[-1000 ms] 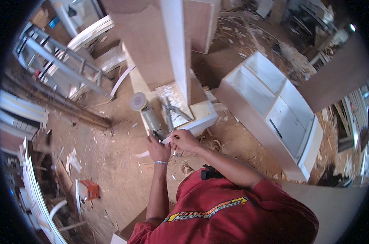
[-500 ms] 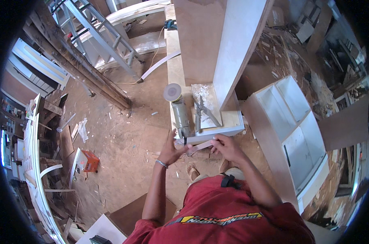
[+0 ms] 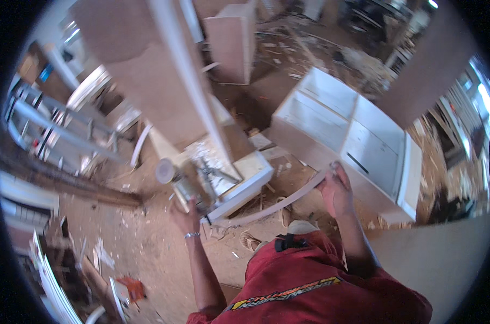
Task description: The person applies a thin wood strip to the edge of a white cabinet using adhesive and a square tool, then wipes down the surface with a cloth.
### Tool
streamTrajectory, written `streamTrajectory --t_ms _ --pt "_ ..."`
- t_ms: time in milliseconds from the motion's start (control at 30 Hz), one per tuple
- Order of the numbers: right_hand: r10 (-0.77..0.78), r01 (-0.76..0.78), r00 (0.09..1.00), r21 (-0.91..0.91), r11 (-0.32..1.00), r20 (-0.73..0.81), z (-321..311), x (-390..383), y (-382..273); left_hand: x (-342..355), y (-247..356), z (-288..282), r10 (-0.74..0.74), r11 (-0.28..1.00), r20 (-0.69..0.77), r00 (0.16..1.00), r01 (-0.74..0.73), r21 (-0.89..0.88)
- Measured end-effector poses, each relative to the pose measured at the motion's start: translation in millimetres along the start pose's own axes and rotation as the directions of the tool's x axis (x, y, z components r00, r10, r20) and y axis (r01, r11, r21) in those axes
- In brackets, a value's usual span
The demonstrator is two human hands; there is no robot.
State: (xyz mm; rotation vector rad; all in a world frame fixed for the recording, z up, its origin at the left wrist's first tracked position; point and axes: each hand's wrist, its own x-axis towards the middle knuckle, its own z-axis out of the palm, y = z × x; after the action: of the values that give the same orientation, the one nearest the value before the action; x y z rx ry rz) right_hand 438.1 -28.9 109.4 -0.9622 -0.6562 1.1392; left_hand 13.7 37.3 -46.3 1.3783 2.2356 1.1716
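Note:
A thin, pale, flexible strip point(image 3: 293, 198) bows from beside the cabinet's near edge to my right hand point(image 3: 338, 189). That hand is closed on the strip's raised far end. My left hand point(image 3: 185, 218) is beside the rear of a grey-green angle grinder point(image 3: 184, 189), thumb and fingers apart. Whether it touches the grinder is hard to tell through the blur. The grinder, its round disc toward the far left, lies on the low end of a white-edged wooden cabinet point(image 3: 245, 175). Next to it are metal hand tools point(image 3: 215, 173), their exact kind unclear.
A tall panel point(image 3: 142, 70) rises from the cabinet. To the right lies a white compartmented cabinet point(image 3: 331, 119). A stepladder point(image 3: 61, 129) and wooden poles point(image 3: 66, 178) stand left. An orange box point(image 3: 130, 290) and scraps litter the dirt floor. My sandalled feet are just below the strip.
My view has swung to the right. The right hand has moved right and away from the cabinet, drawing the strip's end out into a long curve. My left hand remains near the grinder.

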Motion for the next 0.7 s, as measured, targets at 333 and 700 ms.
streamTrajectory --t_ms 333,700 --pt "-0.155 0.184 0.975 -0.178 0.967 0.161 -4.2 70.6 -173.1 -102.2 311.1 -4.1 0.447 0.682 0.286 0.847 -0.115 -0.723" --pt "-0.016 0.349 0.904 -0.716 0.604 0.427 -153.4 249.9 -178.5 -117.3 524.1 227.8 0.325 0.693 0.703 0.632 0.347 -0.632"
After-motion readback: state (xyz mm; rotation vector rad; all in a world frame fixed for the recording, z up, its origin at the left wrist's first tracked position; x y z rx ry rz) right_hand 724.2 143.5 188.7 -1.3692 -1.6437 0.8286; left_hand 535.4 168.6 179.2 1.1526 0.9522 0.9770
